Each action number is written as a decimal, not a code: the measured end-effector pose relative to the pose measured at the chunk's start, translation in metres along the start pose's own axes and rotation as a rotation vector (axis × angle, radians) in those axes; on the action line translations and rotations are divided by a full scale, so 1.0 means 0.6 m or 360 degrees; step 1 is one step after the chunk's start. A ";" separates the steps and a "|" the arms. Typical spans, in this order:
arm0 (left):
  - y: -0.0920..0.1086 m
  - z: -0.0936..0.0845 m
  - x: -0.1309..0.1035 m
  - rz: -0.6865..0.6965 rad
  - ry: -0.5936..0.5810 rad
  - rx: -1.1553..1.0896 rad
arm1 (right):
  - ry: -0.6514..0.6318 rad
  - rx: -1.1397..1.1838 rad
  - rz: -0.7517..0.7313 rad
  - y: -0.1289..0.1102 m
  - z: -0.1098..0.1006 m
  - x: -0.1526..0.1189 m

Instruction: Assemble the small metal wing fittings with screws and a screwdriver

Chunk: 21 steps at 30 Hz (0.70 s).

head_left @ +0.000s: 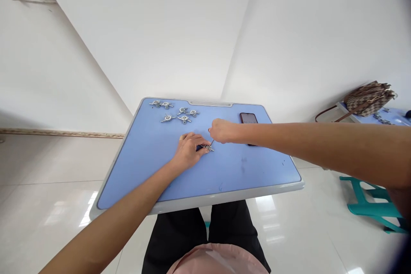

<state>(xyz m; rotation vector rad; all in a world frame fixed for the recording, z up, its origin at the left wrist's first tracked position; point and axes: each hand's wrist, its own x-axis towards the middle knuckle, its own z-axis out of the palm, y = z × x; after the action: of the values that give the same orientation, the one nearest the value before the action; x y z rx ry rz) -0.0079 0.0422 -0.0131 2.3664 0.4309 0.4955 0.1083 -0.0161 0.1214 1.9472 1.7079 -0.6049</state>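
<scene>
Near the middle of the blue table (138, 167), my left hand (190, 150) pinches a small metal part (208, 148) between thumb and fingers, low against the tabletop. My right hand (220, 131) is closed around a thin metal tool (212, 142), whose shaft slants down to that part. The handle of the tool is hidden in my fist. Several similar silvery metal parts (184, 118) lie at the back left of the table, apart from both hands.
A phone (249, 118) lies on the table behind my right forearm, partly covered by it. To the right are a checkered bag (366, 99) on another table and a green stool (374, 209). A white wall (180, 30) rises behind the table.
</scene>
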 end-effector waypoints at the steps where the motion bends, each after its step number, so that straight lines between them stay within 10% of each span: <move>1: -0.001 0.000 0.000 -0.0006 0.0001 0.0001 | -0.0042 0.0080 0.0030 0.004 -0.001 -0.007; 8: -0.013 -0.001 0.004 -0.0031 -0.0040 -0.0030 | -0.0077 0.0503 0.0040 0.030 0.007 -0.061; 15: -0.020 0.000 0.010 -0.0032 -0.0003 -0.0070 | 0.0519 -0.0383 -0.0154 0.024 0.033 -0.037; 21: -0.020 -0.002 0.011 -0.0028 -0.0007 -0.0115 | 0.0415 -0.0145 0.0072 0.010 0.035 -0.042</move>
<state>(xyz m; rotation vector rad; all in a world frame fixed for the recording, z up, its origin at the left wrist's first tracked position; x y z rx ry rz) -0.0047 0.0546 -0.0187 2.2920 0.4244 0.4894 0.1108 -0.0495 0.1208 2.0654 1.8034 -0.2594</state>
